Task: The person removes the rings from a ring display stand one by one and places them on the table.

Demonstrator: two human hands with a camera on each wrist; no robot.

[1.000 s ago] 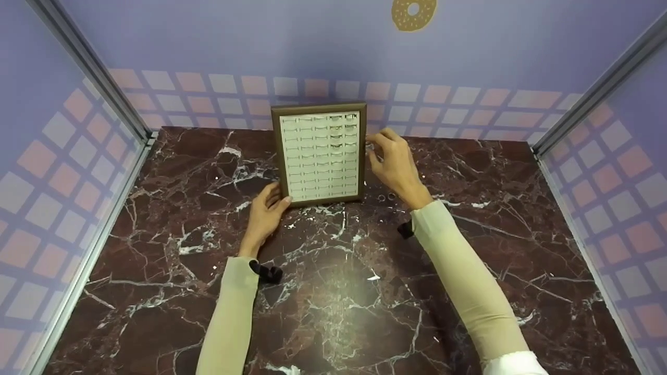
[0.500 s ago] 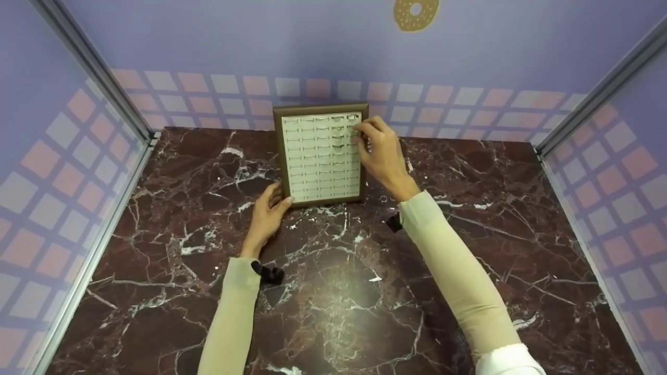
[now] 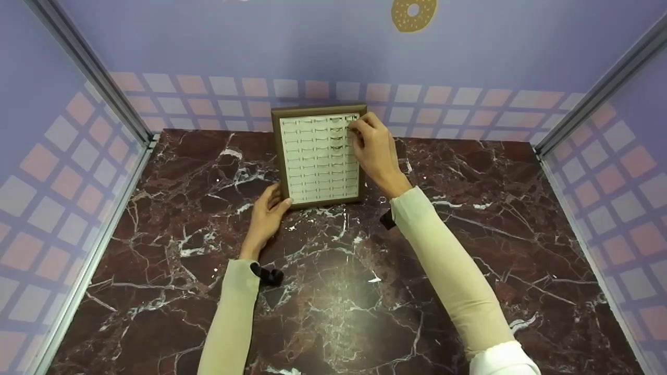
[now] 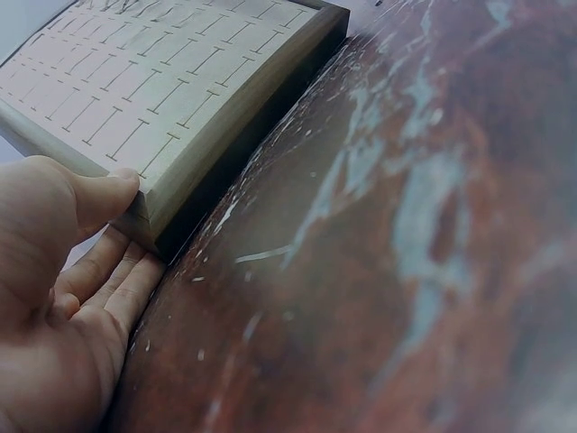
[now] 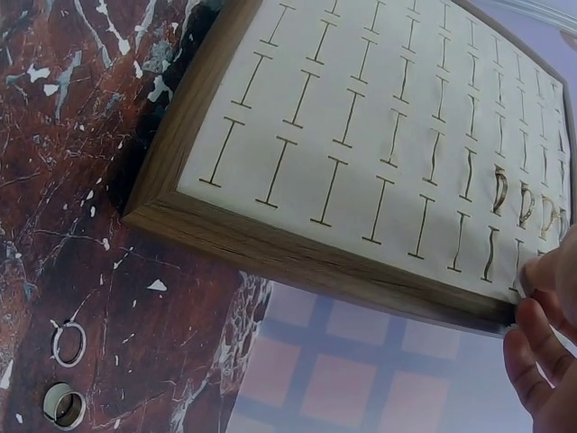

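A ring display board (image 3: 320, 177) with a wooden frame and rows of slits in its white pad leans near the back wall. My left hand (image 3: 267, 219) grips its lower left corner; in the left wrist view the thumb lies on the frame's front and the fingers go underneath. Several rings (image 3: 336, 138) sit in slits at its upper right. My right hand (image 3: 376, 151) is at the right column near the top, thumb and fingertips pinched together at a slit. The ring between them is mostly hidden by the fingers, also in the right wrist view.
Two loose rings, a thin one (image 5: 68, 344) and a wider one (image 5: 64, 406), lie on the dark marbled table (image 3: 312, 291) right of the board. A purple checked wall (image 3: 208, 99) stands behind, with side walls left and right.
My right hand has moved left and slightly up from beside the board's right edge to a slit in the upper right column. The left hand and the board have stayed put.
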